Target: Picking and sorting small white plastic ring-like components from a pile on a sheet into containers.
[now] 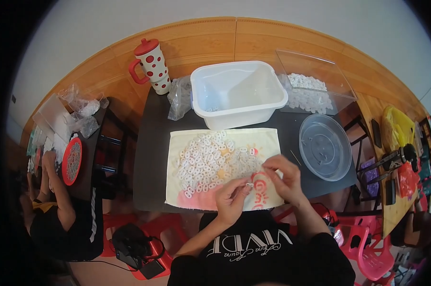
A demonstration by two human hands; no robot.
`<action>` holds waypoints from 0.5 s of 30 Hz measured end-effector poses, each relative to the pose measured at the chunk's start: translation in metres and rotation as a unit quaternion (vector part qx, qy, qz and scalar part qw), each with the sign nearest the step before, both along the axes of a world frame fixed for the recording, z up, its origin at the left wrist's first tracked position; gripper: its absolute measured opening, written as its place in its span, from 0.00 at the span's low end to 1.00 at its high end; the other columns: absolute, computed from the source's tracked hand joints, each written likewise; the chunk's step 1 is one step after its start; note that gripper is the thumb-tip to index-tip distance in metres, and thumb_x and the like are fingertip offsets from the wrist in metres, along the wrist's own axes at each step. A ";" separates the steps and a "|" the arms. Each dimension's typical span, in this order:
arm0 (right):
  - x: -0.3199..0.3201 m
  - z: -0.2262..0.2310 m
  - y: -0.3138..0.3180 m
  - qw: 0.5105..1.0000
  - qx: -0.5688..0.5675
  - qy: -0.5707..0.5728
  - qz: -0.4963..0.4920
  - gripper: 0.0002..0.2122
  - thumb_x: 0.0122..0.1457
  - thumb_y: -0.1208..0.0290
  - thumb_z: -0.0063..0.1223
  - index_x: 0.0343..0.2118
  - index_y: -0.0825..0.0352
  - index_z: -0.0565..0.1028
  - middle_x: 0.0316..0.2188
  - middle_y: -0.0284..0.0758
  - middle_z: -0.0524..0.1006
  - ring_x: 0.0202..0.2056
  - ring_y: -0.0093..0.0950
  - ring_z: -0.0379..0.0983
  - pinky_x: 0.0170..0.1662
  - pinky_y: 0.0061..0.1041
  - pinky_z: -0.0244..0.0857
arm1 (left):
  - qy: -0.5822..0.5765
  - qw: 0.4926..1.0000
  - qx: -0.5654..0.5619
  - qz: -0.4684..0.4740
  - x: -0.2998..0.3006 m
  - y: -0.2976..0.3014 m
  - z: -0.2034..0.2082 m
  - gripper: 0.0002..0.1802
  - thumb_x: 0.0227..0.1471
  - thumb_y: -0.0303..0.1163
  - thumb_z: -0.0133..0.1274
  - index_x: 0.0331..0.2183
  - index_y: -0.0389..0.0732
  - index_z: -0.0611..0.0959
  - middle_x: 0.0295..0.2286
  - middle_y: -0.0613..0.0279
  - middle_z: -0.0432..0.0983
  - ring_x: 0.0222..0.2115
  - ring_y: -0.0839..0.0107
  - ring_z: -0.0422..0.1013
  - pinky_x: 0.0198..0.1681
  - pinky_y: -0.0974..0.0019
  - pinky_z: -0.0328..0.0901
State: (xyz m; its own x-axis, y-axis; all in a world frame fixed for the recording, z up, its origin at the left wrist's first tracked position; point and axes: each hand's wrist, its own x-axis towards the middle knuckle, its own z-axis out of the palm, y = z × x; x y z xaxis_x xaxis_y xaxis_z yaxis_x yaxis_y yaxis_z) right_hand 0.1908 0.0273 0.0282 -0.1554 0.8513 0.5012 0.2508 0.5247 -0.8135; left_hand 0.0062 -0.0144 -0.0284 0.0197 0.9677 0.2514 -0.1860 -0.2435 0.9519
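Observation:
My left hand (231, 201) is closed in a pinch on a small white two-holed piece (249, 184) near the cloth's front edge. To its right and slightly higher, my right hand (284, 178) has thumb and forefinger pressed together; what they hold, if anything, is too small to make out. Under both hands lies a cream cloth (176, 143) with pink and orange prints. Many loose white two-holed pieces (201, 159) are spread over its left and middle. More translucent small pieces (244, 162) lie just beyond my hands.
Behind the cloth stands a white plastic tub (239, 114). A round clear lid or tray (325, 148) is at the right, beside a thin stick (295, 157). A clear box (311, 95) holds white pieces. A spotted tumbler (153, 66) stands back left. Another person (58, 200) works leftward by a red tray (72, 162).

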 end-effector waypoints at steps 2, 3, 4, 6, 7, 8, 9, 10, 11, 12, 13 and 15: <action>0.006 -0.002 0.006 0.998 0.001 -0.031 -0.048 0.07 0.51 0.87 0.56 0.33 0.72 0.77 0.32 0.40 0.78 0.34 0.35 0.76 0.37 0.27 0.69 | -0.026 0.999 -0.019 0.012 -0.001 -0.001 -0.002 0.12 0.57 0.18 0.55 0.45 0.29 0.80 0.33 0.61 0.79 0.33 0.78 0.74 0.37 0.76 0.68; 0.009 -0.002 0.008 0.990 0.032 -0.130 -0.049 0.07 0.50 0.86 0.57 0.32 0.71 0.77 0.31 0.41 0.77 0.34 0.37 0.75 0.36 0.29 0.69 | -0.053 0.998 -0.036 0.025 0.000 0.000 -0.002 0.12 0.57 0.19 0.55 0.44 0.30 0.80 0.33 0.62 0.79 0.32 0.79 0.74 0.36 0.76 0.67; 0.011 -0.003 0.009 0.971 0.061 -0.227 -0.049 0.07 0.48 0.85 0.58 0.32 0.70 0.77 0.31 0.41 0.76 0.33 0.39 0.75 0.35 0.30 0.69 | -0.053 0.998 -0.035 0.022 0.000 0.001 -0.002 0.12 0.57 0.19 0.55 0.44 0.30 0.80 0.33 0.62 0.79 0.32 0.79 0.74 0.36 0.76 0.67; 0.007 -0.010 0.007 0.961 0.077 -0.264 -0.037 0.07 0.47 0.82 0.60 0.31 0.69 0.77 0.30 0.40 0.74 0.32 0.41 0.73 0.34 0.32 0.68 | -0.059 0.997 -0.033 0.023 0.000 0.001 -0.001 0.11 0.57 0.20 0.55 0.44 0.30 0.80 0.33 0.62 0.79 0.33 0.79 0.74 0.37 0.76 0.67; 0.003 -0.011 0.005 0.954 0.077 -0.288 -0.042 0.07 0.47 0.81 0.60 0.31 0.69 0.77 0.29 0.40 0.74 0.32 0.40 0.73 0.35 0.33 0.68 | -0.058 0.998 -0.033 0.022 0.000 0.001 0.000 0.11 0.57 0.20 0.55 0.44 0.30 0.80 0.33 0.62 0.79 0.33 0.79 0.74 0.37 0.76 0.67; 0.000 -0.011 0.005 0.946 0.078 -0.312 -0.047 0.07 0.47 0.79 0.60 0.31 0.69 0.78 0.29 0.39 0.73 0.33 0.39 0.73 0.35 0.34 0.68 | -0.057 0.998 -0.033 0.024 0.001 0.002 0.001 0.11 0.57 0.20 0.55 0.43 0.30 0.80 0.33 0.62 0.79 0.32 0.79 0.73 0.37 0.76 0.67; -0.002 -0.011 0.005 0.946 0.077 -0.312 -0.047 0.07 0.47 0.79 0.60 0.31 0.69 0.78 0.29 0.39 0.73 0.33 0.39 0.73 0.35 0.34 0.68 | -0.057 0.997 -0.033 0.027 0.001 0.002 0.001 0.11 0.57 0.20 0.55 0.43 0.29 0.80 0.32 0.62 0.79 0.32 0.79 0.73 0.37 0.76 0.67; -0.003 -0.011 0.005 0.937 0.076 -0.338 -0.047 0.07 0.47 0.79 0.60 0.32 0.68 0.78 0.29 0.38 0.73 0.33 0.38 0.73 0.35 0.33 0.68 | -0.056 0.997 -0.034 0.026 0.001 0.001 0.002 0.11 0.57 0.20 0.55 0.43 0.29 0.80 0.32 0.62 0.79 0.32 0.79 0.73 0.37 0.76 0.67; -0.003 -0.012 0.005 0.927 0.074 -0.365 -0.048 0.08 0.47 0.79 0.60 0.33 0.67 0.79 0.29 0.38 0.73 0.33 0.38 0.73 0.35 0.33 0.68 | -0.056 0.997 -0.036 0.026 0.001 0.001 0.002 0.11 0.57 0.20 0.55 0.43 0.29 0.80 0.32 0.62 0.79 0.32 0.79 0.73 0.37 0.75 0.67; -0.001 -0.010 0.005 0.927 0.075 -0.364 -0.047 0.08 0.47 0.79 0.60 0.33 0.67 0.79 0.29 0.38 0.73 0.33 0.38 0.73 0.35 0.33 0.68 | -0.055 0.997 -0.038 0.028 0.000 0.002 0.002 0.11 0.57 0.20 0.55 0.43 0.29 0.80 0.32 0.62 0.79 0.32 0.79 0.73 0.38 0.75 0.67; 0.002 -0.007 0.006 0.940 0.061 -0.334 -0.022 0.09 0.47 0.79 0.60 0.33 0.67 0.79 0.30 0.38 0.73 0.33 0.38 0.73 0.36 0.33 0.68 | -0.055 0.997 -0.038 0.029 -0.001 0.002 0.002 0.11 0.57 0.20 0.55 0.43 0.29 0.80 0.32 0.62 0.79 0.32 0.79 0.73 0.38 0.75 0.67; 0.004 -0.005 0.006 0.952 0.046 -0.304 0.002 0.09 0.47 0.79 0.60 0.34 0.67 0.80 0.30 0.38 0.73 0.34 0.38 0.73 0.36 0.33 0.67 | -0.051 0.997 -0.045 0.036 -0.001 0.001 -0.002 0.11 0.57 0.20 0.55 0.43 0.30 0.81 0.32 0.62 0.78 0.32 0.79 0.73 0.37 0.75 0.68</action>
State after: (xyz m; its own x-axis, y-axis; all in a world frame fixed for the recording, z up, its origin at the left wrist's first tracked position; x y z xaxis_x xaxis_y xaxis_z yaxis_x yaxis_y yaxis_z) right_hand 0.1953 0.0336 0.0229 -0.4429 0.8069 0.3907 0.6582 0.5886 -0.4695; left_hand 0.0055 -0.0133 -0.0299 -0.0724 0.9842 0.1614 -0.2685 -0.1751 0.9472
